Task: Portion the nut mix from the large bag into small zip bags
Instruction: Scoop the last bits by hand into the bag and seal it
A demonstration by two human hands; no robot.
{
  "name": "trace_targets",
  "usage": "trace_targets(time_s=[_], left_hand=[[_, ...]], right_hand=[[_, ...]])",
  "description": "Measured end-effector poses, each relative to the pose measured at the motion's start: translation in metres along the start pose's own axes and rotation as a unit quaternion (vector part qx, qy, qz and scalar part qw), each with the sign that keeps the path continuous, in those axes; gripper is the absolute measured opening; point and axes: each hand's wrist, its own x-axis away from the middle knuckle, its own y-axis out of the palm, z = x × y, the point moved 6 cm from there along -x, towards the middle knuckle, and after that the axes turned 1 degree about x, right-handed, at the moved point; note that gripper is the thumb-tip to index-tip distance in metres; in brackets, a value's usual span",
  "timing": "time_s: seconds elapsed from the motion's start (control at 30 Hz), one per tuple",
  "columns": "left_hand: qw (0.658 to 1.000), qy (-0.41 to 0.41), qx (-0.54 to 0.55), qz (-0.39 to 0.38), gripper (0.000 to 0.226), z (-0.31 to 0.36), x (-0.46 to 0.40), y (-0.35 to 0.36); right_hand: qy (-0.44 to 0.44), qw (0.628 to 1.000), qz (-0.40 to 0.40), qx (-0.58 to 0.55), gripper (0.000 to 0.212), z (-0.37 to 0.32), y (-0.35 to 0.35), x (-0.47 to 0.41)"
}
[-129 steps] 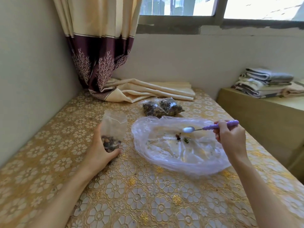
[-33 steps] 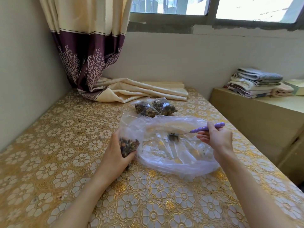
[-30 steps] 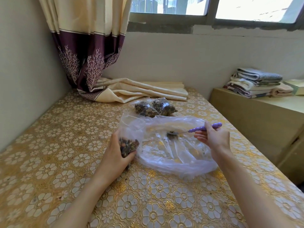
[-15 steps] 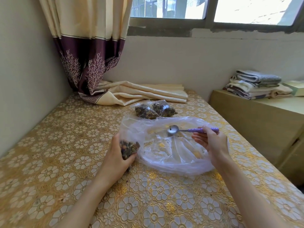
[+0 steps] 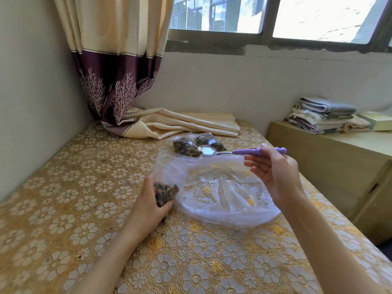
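Note:
The large clear bag [image 5: 222, 200] lies flattened on the table, with only crumbs visible inside. My left hand [image 5: 148, 204] grips a small zip bag [image 5: 164, 187] upright at the large bag's left edge; nut mix fills its bottom. My right hand [image 5: 275, 175] holds a spoon [image 5: 239, 151] by its purple handle, level above the large bag's far edge. The spoon's metal bowl looks empty and points left. Two filled small zip bags [image 5: 197, 145] lie just behind the spoon bowl.
The table [image 5: 74, 198] has a gold floral cover. A curtain [image 5: 118, 81] hangs at the back left, its end folded on the table. A low wooden cabinet [image 5: 331, 158] with stacked towels [image 5: 322, 115] stands to the right. Walls close off the left and back.
My right hand has lifted the spoon out of the large bag and raised it toward the far edge. The left hand still holds the small bag in the same place.

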Motion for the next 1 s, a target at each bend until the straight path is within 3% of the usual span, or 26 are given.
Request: trace_targets(time_s=[0.23, 0.33, 0.43, 0.53, 0.67, 0.83, 1.0], left_hand=[[1.0, 0.007, 0.013, 0.008, 0.079, -0.001, -0.001, -0.001], [1.0, 0.004, 0.021, 0.009, 0.08, -0.001, -0.001, -0.001], [1.0, -0.006, 0.028, 0.007, 0.085, 0.0, -0.001, -0.001], [0.997, -0.025, 0.06, -0.029, 0.096, 0.0, -0.001, -0.002], [0.982, -0.074, 0.137, -0.108, 0.104, -0.003, -0.001, -0.007], [0.969, -0.089, 0.121, -0.198, 0.096, -0.008, 0.002, -0.011], [0.975, -0.101, 0.108, -0.166, 0.098, -0.015, 0.003, -0.02]], right_hand=[[-0.108, 0.969, -0.2, 0.098, 0.018, -0.014, 0.066, 0.03], [-0.121, 0.95, -0.242, 0.154, 0.02, -0.008, 0.072, 0.033], [-0.111, 0.963, -0.215, 0.118, 0.019, -0.013, 0.058, 0.023], [-0.095, 0.984, -0.124, 0.082, 0.015, -0.016, 0.031, 0.007], [-0.048, 0.992, -0.013, 0.113, 0.033, 0.0, -0.008, -0.009], [0.041, 0.988, -0.004, 0.15, 0.049, 0.029, -0.034, -0.013], [0.079, 0.984, 0.009, 0.161, 0.031, 0.045, -0.046, -0.019]])
